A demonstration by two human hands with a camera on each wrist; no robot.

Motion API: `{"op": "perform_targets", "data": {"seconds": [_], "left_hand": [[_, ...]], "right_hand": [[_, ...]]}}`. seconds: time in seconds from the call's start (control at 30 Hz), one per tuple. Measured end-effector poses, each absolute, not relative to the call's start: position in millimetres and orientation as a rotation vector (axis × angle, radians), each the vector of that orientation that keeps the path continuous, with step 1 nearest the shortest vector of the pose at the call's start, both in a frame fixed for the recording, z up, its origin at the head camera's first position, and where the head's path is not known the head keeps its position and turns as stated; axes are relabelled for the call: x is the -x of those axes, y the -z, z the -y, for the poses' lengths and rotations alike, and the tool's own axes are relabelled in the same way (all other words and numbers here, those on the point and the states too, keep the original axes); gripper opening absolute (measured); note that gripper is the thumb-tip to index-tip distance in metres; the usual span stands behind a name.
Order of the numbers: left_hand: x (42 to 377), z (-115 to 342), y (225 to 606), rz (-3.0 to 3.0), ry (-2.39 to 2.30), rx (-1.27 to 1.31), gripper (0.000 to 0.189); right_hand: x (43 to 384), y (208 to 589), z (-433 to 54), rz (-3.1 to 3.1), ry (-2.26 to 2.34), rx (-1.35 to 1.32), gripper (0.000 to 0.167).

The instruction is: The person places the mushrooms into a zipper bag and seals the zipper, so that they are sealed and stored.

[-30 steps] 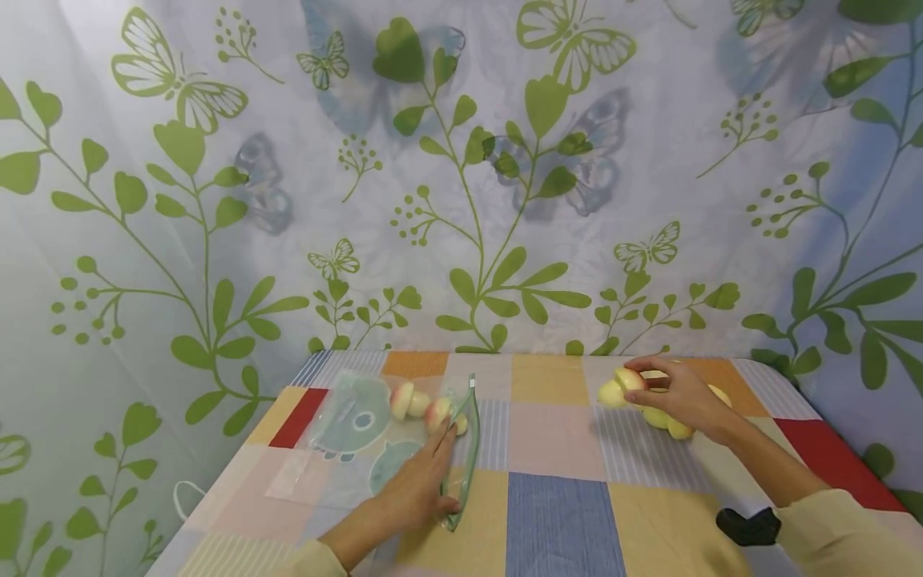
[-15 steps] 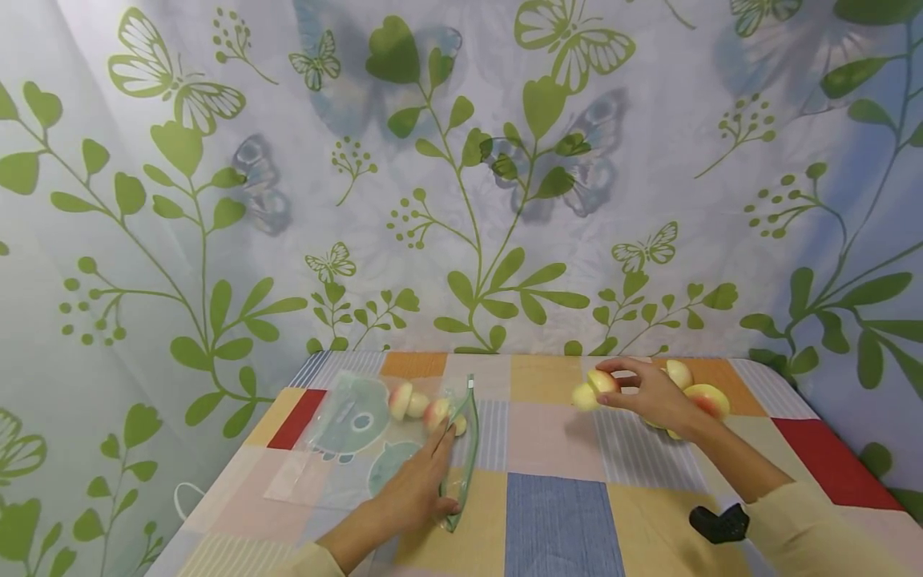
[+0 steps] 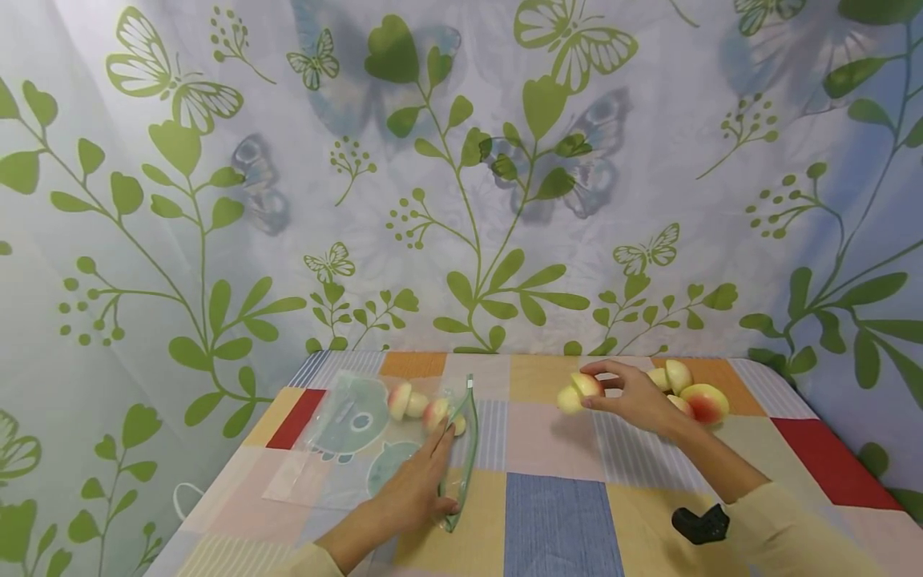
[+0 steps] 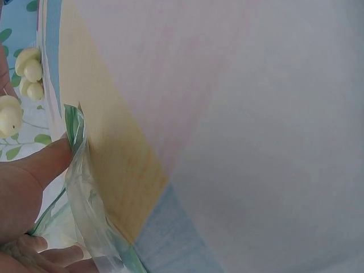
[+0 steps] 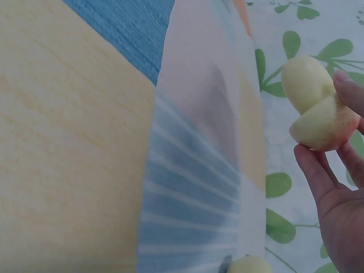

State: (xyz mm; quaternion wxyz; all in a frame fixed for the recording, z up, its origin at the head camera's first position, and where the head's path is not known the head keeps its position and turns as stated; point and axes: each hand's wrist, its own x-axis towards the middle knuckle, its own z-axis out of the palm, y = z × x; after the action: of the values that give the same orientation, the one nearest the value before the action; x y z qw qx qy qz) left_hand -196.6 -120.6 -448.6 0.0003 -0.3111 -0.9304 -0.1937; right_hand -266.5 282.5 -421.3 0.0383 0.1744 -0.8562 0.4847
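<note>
Pinched between the thumb and fingers of my right hand [image 3: 638, 398] is a yellow toy mushroom [image 3: 570, 399] with a reddish cap, held above the table; the right wrist view shows the mushroom [image 5: 307, 85] near the fingertips. My left hand [image 3: 414, 485] lies at the mouth of a clear zip bag [image 3: 288, 473] with green cartoon figures. In the left wrist view, the left thumb [image 4: 54, 162] touches one green zip edge [image 4: 74, 122], apart from the other fingers, keeping the mouth parted. Two similar mushrooms [image 3: 409, 401] lie inside the bag.
Several more yellow-and-red mushrooms [image 3: 705, 403] sit at the table's right rear, behind the right hand. A patchwork cloth [image 3: 562, 521] covers the table. Behind it hangs a leaf-and-butterfly curtain [image 3: 476, 240]. A black object [image 3: 699, 525] is at the right wrist.
My right hand has carried the mushroom leftward, away from the group at the right, toward the bag. My left hand and the bag have stayed nearly still.
</note>
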Motion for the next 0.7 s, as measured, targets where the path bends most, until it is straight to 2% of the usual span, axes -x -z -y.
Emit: {"op": "perform_targets", "data": {"seconds": [0.7], "left_hand": [[196,123,451,2.909,0.630,1.000,0.113]], "right_hand": [[271,445,-218,2.489,-1.666,-0.615,0.054]]}}
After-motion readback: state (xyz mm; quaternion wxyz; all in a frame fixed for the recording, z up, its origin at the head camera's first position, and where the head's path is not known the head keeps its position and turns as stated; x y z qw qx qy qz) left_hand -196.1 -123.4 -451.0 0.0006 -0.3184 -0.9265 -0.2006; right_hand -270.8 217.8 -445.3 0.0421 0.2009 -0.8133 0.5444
